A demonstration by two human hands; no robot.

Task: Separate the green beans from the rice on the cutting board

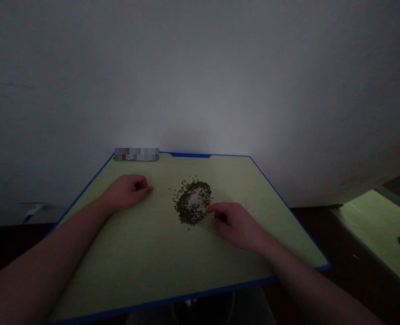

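Note:
A heap of small dark green beans or seeds [183,208] lies on the pale green tabletop [142,253], with whitish grains [197,198] piled in its middle. My right hand [235,223] is at the heap's right edge, its index finger stretched out and touching or just above the grains. Its other fingers curl under, and no held thing shows. Behind this hand is a faint patch of pale grains [250,205]. To the left of the heap, my left hand [130,192] rests on the table, its fingers curled in and nothing visible in them.
The table has a blue edge [274,187] and stands against a grey wall [200,81]. A blurred-out flat strip [136,154] lies at the far left corner. Another pale green tabletop [372,225] is at the right. Some loose seeds are scattered around the heap.

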